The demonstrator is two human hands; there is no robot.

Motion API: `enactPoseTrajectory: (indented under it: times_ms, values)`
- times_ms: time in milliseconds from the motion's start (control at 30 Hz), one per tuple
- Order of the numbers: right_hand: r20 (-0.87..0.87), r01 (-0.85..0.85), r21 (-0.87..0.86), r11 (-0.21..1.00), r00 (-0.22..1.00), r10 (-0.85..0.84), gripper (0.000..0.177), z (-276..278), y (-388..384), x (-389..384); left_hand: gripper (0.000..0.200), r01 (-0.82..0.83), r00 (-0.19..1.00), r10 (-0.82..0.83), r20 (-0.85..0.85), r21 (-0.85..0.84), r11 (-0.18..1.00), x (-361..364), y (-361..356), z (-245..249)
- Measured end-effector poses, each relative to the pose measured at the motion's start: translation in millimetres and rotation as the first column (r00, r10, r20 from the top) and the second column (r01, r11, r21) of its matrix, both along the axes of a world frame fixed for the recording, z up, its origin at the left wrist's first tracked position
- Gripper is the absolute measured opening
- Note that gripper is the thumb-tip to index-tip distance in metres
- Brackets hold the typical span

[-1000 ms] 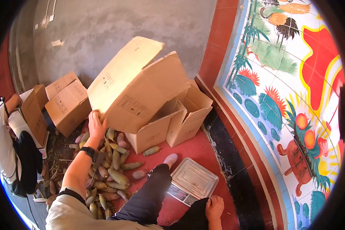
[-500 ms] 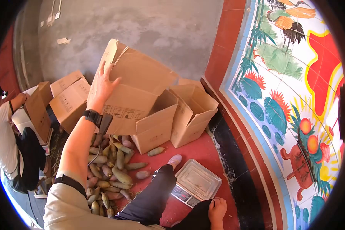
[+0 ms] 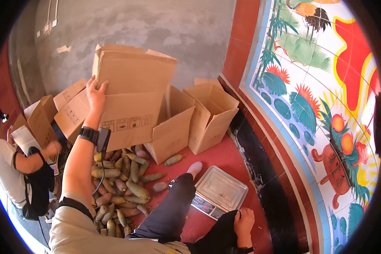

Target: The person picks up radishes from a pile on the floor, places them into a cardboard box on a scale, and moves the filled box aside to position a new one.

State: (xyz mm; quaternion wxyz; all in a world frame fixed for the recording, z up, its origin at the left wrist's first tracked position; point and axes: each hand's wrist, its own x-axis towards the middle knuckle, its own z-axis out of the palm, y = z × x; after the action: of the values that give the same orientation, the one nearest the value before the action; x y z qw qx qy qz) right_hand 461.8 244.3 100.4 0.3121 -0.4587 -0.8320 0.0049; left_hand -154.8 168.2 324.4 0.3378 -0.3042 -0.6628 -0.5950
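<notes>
My left hand (image 3: 96, 94) grips the left edge of an open cardboard box (image 3: 133, 112), thumb and fingers at the base of its raised flap. The box is tilted up above a pile of long green and reddish-purple root vegetables (image 3: 133, 192), which look like radishes or sweet potatoes. A watch-like black band is on that wrist. My right hand (image 3: 244, 222) rests on my knee with its fingers curled in, and no object shows in it. Next to that knee is a digital scale (image 3: 222, 188) with a clear tray on top.
Two more open boxes, one (image 3: 173, 127) partly behind mine and another (image 3: 211, 114), stand to the right. Further boxes (image 3: 72, 108) are at the left. A person (image 3: 17, 165) crouches at far left. A grey wall (image 3: 156, 29) and a painted tile wall (image 3: 300, 63) border the space.
My left hand and the box have shifted left, and the box has turned so its printed side faces me more. The person at left has brought an arm down and forward.
</notes>
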Motion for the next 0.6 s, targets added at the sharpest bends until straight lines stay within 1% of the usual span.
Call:
enactPoseTrajectory:
  times_ms: [33, 67, 100, 167, 200, 233, 267, 300, 367, 400, 433, 500, 533, 567, 600]
  values:
    - [-0.003, -0.013, 0.001, 1.0, 1.0, 0.013, 0.007, 0.4, 0.1, 0.7, 0.036, -0.021, 0.999, 0.024, -0.037, 0.082, 0.996, 3.7, -5.4, 3.3]
    - [-0.005, -0.011, -0.005, 1.0, 1.0, 0.011, 0.007, -0.1, 0.6, 1.5, 0.032, 0.0, 0.997, 0.008, -0.07, 0.114, 0.993, 0.9, -11.4, 5.5]
    - [-0.006, -0.005, -0.007, 1.0, 1.0, 0.005, 0.007, -0.9, 1.3, 2.0, 0.032, 0.0, 0.997, 0.008, -0.072, 0.108, 0.994, 12.7, -17.8, 15.1]
    - [-0.01, 0.0, -0.017, 1.0, 1.0, 0.0, 0.007, -1.1, 1.7, 1.4, 0.031, 0.0, 0.992, 0.022, -0.121, 0.181, 0.983, 39.8, -34.0, 36.7]
    - [-0.004, -0.004, -0.008, 1.0, 1.0, 0.004, 0.007, -0.3, 1.8, 0.9, 0.031, 0.001, 0.992, 0.021, -0.122, 0.175, 0.985, 52.0, -41.0, 46.7]
    - [0.001, -0.008, 0.003, 1.0, 1.0, 0.008, 0.007, 1.1, 2.0, -0.2, 0.03, 0.003, 0.99, 0.029, -0.141, 0.217, 0.976, 63.6, -47.4, 56.8]
    - [0.0, -0.007, -0.002, 1.0, 1.0, 0.007, 0.007, 2.4, 1.9, -1.8, 0.03, 0.006, 0.987, 0.036, -0.158, 0.259, 0.966, 71.5, -54.2, 65.6]
    - [0.011, -0.007, -0.002, 1.0, 1.0, 0.007, 0.007, 3.6, 1.8, -3.1, 0.03, 0.008, 0.987, 0.034, -0.158, 0.253, 0.967, 74.3, -60.6, 72.4]
    - [0.024, 0.001, -0.007, 1.0, 1.0, -0.001, 0.007, 5.4, 1.2, -5.2, 0.031, 0.051, 0.981, 0.008, -0.195, 0.296, 0.954, 78.5, -71.7, 85.2]
    - [0.018, -0.004, -0.004, 1.0, 1.0, 0.004, 0.007, 5.0, 1.8, -6.3, 0.029, 0.212, 0.973, -0.16, -0.168, 0.371, 0.904, 93.2, -73.5, 93.9]
    - [0.012, -0.009, 0.0, 1.0, 1.0, 0.009, 0.007, 4.6, 2.4, -7.3, 0.029, 0.217, 0.972, -0.167, -0.164, 0.366, 0.905, 103.2, -76.9, 100.2]
    - [0.018, -0.007, 0.002, 1.0, 1.0, 0.007, 0.007, 3.8, 2.9, -9.0, 0.025, 0.387, 0.918, -0.383, -0.105, 0.456, 0.802, 119.9, -82.7, 111.4]
    - [0.023, -0.012, 0.009, 1.0, 1.0, 0.012, 0.007, 4.0, 3.3, -9.2, 0.021, 0.419, 0.903, -0.411, -0.125, 0.471, 0.776, 128.5, -83.8, 115.7]
    - [0.024, -0.001, 0.007, 1.0, 1.0, 0.001, 0.007, 4.6, 3.5, -9.7, 0.021, 0.427, 0.899, -0.421, -0.123, 0.47, 0.773, 136.8, -84.1, 119.6]
    - [0.004, -0.016, 0.005, 1.0, 1.0, 0.016, 0.008, 5.4, 3.1, -10.8, 0.022, 0.456, 0.885, -0.438, -0.157, 0.483, 0.748, 145.1, -84.1, 123.4]
